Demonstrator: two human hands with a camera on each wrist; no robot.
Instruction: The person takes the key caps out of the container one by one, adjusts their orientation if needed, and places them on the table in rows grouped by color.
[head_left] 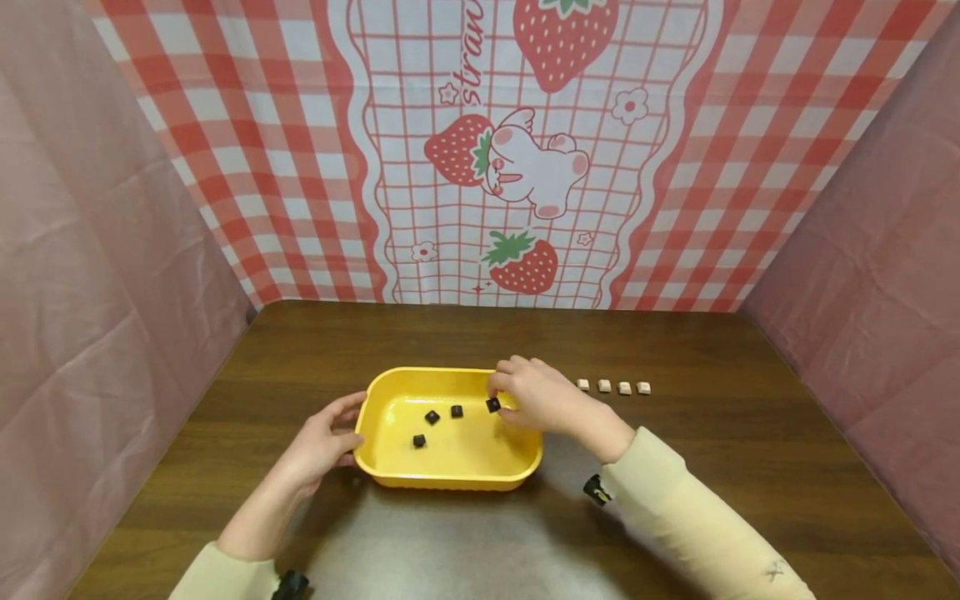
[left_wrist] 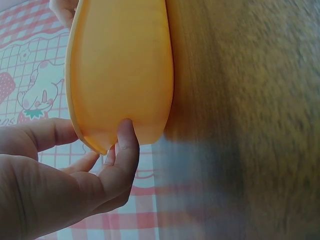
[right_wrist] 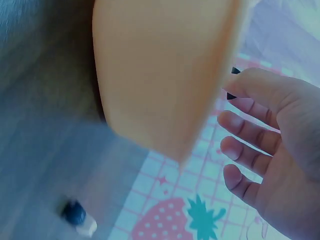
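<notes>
Backdrop [head_left: 525, 150] w/ partial "stran" lettering

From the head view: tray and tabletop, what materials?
Yellow tray: looks like moulded plastic, smooth with a slight sheen, rounded rim and corners, one even colour. Tabletop: dark wood or wood-look laminate, visible grain, semi-gloss glare near the front edge; cannot tell which.

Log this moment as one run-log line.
left hand: holds yellow tray rim | right hand: pinches black cube over tray | in tray: three black cubes | table: four white cubes in row
</notes>
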